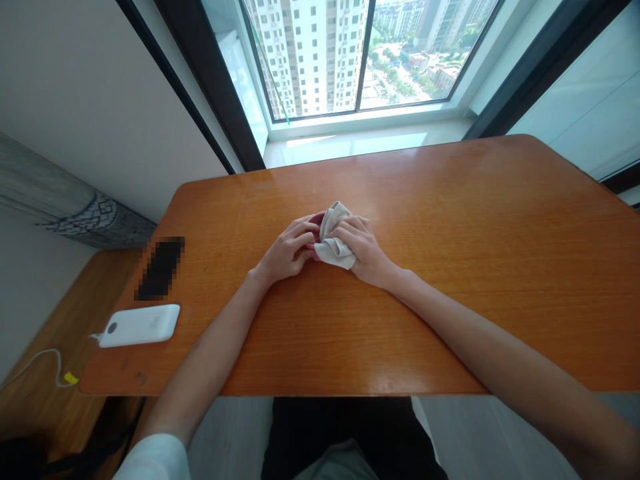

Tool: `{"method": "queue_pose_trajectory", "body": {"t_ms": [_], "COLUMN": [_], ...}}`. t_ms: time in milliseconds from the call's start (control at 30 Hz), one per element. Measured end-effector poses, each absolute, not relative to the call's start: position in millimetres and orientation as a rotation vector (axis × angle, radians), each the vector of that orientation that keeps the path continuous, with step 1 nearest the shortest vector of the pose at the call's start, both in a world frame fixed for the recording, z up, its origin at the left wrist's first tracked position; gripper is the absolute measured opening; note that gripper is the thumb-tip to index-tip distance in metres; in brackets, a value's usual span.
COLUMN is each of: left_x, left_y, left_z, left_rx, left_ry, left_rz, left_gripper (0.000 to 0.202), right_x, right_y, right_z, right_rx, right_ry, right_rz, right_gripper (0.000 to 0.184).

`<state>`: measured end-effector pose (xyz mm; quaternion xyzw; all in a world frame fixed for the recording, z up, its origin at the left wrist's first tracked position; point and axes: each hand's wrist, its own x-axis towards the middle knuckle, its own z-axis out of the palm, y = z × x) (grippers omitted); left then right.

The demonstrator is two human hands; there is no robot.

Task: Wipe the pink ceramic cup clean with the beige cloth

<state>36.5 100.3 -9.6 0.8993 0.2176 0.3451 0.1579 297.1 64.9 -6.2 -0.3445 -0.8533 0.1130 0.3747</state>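
Note:
My left hand (289,249) is closed around the side of a small reddish, rounded object (317,219) with a curved rim. Fingers and cloth cover most of it, so its exact kind is hidden. A crumpled white cloth (334,248) is bunched in my right hand (365,248), whose fingers bend over it. The cloth presses against the reddish object, and part of it hangs toward me. Both hands meet near the middle of the wooden table (480,267).
At the table's left end lie a white power bank (140,325) with a cable and a dark pixelated rectangle (161,268). A window (360,60) stands beyond the far edge. A grey patterned curtain (95,207) hangs at the left.

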Motion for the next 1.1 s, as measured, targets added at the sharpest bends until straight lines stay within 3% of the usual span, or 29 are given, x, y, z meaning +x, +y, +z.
{"method": "queue_pose_trajectory", "body": {"t_ms": [133, 200, 467, 667, 933, 1000, 1100], "left_x": [37.0, 37.0, 36.6, 36.9, 38.4, 38.7, 38.7], "left_y": [99.4, 99.5, 100.5, 99.7, 100.1, 99.8, 99.5], "left_z": [-9.9, -10.3, -10.7, -10.4, -11.6, -12.1, -12.1], "left_rx": [2.558, 2.550, 2.538, 2.533, 2.523, 2.543, 2.570], "left_ry": [0.654, 0.651, 0.642, 0.641, 0.640, 0.645, 0.668], "left_rz": [0.980, 0.987, 0.992, 0.997, 0.989, 0.993, 1.007], "left_gripper": [0.011, 0.011, 0.012, 0.010, 0.015, 0.016, 0.018], "right_x": [304.5, 305.7, 291.7, 300.2, 286.0, 287.4, 295.1], "right_y": [61.6, 59.9, 59.0, 58.0, 57.2, 56.8, 61.6], "right_z": [-0.7, 1.5, -3.0, -0.2, -8.2, -10.1, -16.7], "right_rx": [-0.808, -0.817, -0.976, -0.896, -0.994, -0.979, -0.981], "right_ry": [-2.412, -2.478, -2.313, -2.464, -2.232, -2.061, -1.646], "right_rz": [0.139, 0.054, 0.126, 0.070, 0.172, 0.346, 0.631], "right_gripper": [0.039, 0.045, 0.018, 0.043, 0.011, 0.016, 0.038]}}
